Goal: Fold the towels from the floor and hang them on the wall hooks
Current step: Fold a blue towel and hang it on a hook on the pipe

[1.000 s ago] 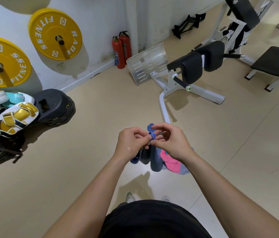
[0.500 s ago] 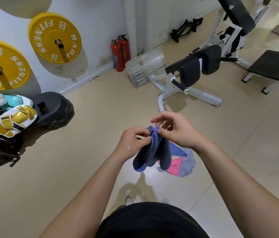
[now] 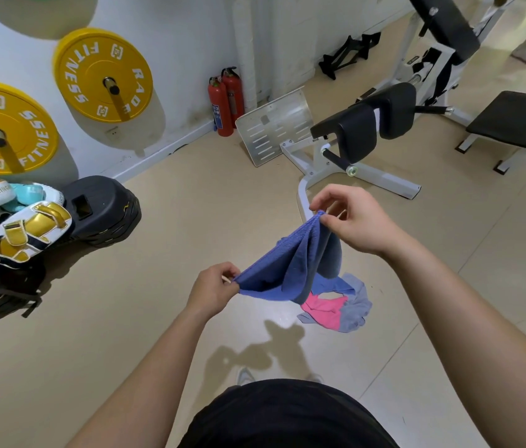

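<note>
Two hands pinch the blue towel (image 3: 287,266) along its top edge: your left hand (image 3: 214,286) holds one end low, and your right hand (image 3: 352,221) holds the other end higher. A second ago both hands met at one bunched point. They have since drawn apart, opening the towel in the air above the floor (image 3: 190,221), which looks ready for the first fold. More towels (image 3: 323,307) lie on the floor beneath it.
</note>
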Available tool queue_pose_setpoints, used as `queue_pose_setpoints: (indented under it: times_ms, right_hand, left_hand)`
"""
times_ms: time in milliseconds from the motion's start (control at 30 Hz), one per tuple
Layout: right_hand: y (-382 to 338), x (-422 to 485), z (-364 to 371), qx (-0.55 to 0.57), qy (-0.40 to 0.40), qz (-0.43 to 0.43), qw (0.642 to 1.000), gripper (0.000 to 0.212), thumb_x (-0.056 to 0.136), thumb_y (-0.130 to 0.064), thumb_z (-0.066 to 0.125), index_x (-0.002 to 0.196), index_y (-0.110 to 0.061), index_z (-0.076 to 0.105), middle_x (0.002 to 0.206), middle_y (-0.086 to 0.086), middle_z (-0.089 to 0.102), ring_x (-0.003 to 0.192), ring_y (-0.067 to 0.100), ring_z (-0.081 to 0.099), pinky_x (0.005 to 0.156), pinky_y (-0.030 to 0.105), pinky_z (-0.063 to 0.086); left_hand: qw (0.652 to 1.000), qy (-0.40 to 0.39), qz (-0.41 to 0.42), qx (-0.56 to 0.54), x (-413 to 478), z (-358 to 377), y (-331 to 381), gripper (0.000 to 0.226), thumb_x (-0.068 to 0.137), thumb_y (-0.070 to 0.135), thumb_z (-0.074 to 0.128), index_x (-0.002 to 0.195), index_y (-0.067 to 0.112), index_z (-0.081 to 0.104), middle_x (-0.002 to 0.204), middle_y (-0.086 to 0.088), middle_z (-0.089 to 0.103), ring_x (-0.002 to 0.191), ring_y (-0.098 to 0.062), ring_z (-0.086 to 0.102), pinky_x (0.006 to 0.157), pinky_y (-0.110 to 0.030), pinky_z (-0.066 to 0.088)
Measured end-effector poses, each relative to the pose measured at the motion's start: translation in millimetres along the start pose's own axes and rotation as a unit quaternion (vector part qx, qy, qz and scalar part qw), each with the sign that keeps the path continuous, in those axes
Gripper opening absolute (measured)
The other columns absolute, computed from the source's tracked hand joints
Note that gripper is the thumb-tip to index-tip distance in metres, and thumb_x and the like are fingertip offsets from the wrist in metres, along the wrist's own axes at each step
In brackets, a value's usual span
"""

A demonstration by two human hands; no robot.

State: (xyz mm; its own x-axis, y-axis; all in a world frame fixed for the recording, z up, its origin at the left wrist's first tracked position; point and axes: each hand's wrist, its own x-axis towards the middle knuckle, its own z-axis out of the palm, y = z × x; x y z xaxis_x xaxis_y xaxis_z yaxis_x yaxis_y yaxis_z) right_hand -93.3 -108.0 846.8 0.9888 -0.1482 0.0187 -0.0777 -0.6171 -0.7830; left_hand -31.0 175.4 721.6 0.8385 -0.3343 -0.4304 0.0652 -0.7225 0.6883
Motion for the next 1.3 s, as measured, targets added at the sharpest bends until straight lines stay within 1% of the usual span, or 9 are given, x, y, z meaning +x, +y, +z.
queue_pose_setpoints:
  times_ms: [133, 267, 400, 600, 767, 867, 1067, 1200, 1300]
  right_hand:
    - [15.2, 2.7, 0.7, -0.053, 0.041, 0.034, 0.997, 0.028, 0.089, 0.001, 0.057, 0.092, -0.025, 0.067, 0.089, -0.011, 0.066, 0.07, 0.0, 0.056, 0.064, 0.006, 0.039]
    - [37.8, 2.3, 4.0, -0.131, 0.043, 0.087, 0.987, 0.033, 0.09, 0.003, 0.051, 0.103, -0.016, 0.074, 0.099, -0.001, 0.062, 0.085, 0.011, 0.053, 0.081, 0.019, 0.037]
    - [53.1, -2.9, 13.1, -0.133, 0.039, 0.15, 0.979, 0.037, 0.085, 0.006, 0.045, 0.087, -0.019, 0.072, 0.086, -0.004, 0.062, 0.086, 0.018, 0.057, 0.076, 0.023, 0.039]
    - [65.7, -3.7, 16.3, -0.108, 0.025, 0.193, 0.975, 0.032, 0.075, 0.003, 0.043, 0.074, -0.021, 0.064, 0.078, -0.001, 0.068, 0.078, 0.02, 0.058, 0.06, 0.024, 0.04]
    - [70.5, -1.6, 10.0, -0.106, 0.044, 0.211, 0.971, 0.022, 0.082, -0.003, 0.043, 0.077, -0.014, 0.062, 0.077, 0.003, 0.065, 0.08, 0.026, 0.056, 0.066, 0.031, 0.039]
    - [70.5, -1.2, 8.6, -0.117, 0.039, 0.213, 0.969, 0.02, 0.087, -0.008, 0.042, 0.077, -0.009, 0.06, 0.075, 0.006, 0.063, 0.077, 0.027, 0.053, 0.065, 0.033, 0.038]
    - [72.6, -11.5, 7.9, -0.001, -0.084, 0.232, 0.969, 0.024, 0.082, -0.008, 0.042, 0.06, -0.014, 0.049, 0.061, 0.0, 0.045, 0.064, 0.018, 0.039, 0.061, 0.033, 0.03]
    - [76.8, -18.6, 15.9, 0.026, -0.062, 0.248, 0.966, 0.012, 0.065, -0.022, 0.037, 0.06, -0.016, 0.045, 0.063, 0.0, 0.042, 0.065, 0.018, 0.035, 0.061, 0.033, 0.026]
    - [84.5, -19.5, 19.8, 0.066, -0.022, 0.253, 0.965, 0.015, 0.069, -0.027, 0.037, 0.063, -0.018, 0.047, 0.066, -0.003, 0.045, 0.068, 0.019, 0.038, 0.063, 0.032, 0.03]
  left_hand:
    - [0.998, 0.02, -0.052, -0.022, -1.0, -4.0, -19.9, 0.021, 0.079, 0.001, 0.058, 0.077, 0.02, 0.067, 0.085, 0.004, 0.068, 0.064, -0.017, 0.067, 0.059, -0.029, 0.049]
    - [0.982, 0.079, -0.097, -0.14, 4.2, -14.9, -23.0, 0.019, 0.084, -0.006, 0.053, 0.084, 0.006, 0.068, 0.09, -0.012, 0.07, 0.063, -0.026, 0.073, 0.073, -0.04, 0.061]
    - [0.963, 0.136, -0.12, -0.2, 12.2, -28.7, -9.7, 0.025, 0.083, -0.006, 0.053, 0.078, 0.006, 0.074, 0.075, -0.012, 0.072, 0.061, -0.022, 0.067, 0.076, -0.037, 0.059]
    - [0.988, 0.144, -0.046, 0.003, 11.9, -46.9, 15.8, 0.028, 0.08, 0.009, 0.053, 0.067, 0.02, 0.076, 0.067, 0.006, 0.07, 0.069, -0.016, 0.064, 0.058, -0.024, 0.046]
    - [0.996, 0.049, 0.016, 0.066, 9.8, -52.5, 21.6, 0.011, 0.079, 0.017, 0.067, 0.076, 0.026, 0.073, 0.074, 0.008, 0.069, 0.066, -0.012, 0.062, 0.056, -0.023, 0.048]
    - [0.992, 0.028, 0.049, 0.111, 12.9, -52.5, 15.9, 0.01, 0.082, 0.019, 0.072, 0.077, 0.027, 0.068, 0.078, 0.007, 0.068, 0.073, -0.016, 0.064, 0.062, -0.029, 0.052]
    - [0.981, 0.123, 0.136, 0.059, 11.7, -58.3, 17.2, 0.015, 0.095, 0.016, 0.057, 0.081, 0.021, 0.057, 0.076, 0.008, 0.059, 0.069, -0.006, 0.051, 0.062, -0.021, 0.038]
    - [0.979, 0.15, 0.138, -0.015, 8.1, -55.6, 29.3, 0.013, 0.098, 0.019, 0.055, 0.085, 0.018, 0.057, 0.072, 0.01, 0.056, 0.061, -0.003, 0.046, 0.056, -0.016, 0.035]
    - [0.974, 0.197, 0.106, -0.041, 12.2, -55.7, 32.1, 0.01, 0.096, 0.027, 0.059, 0.09, 0.02, 0.061, 0.078, 0.01, 0.064, 0.069, -0.003, 0.056, 0.061, -0.02, 0.041]
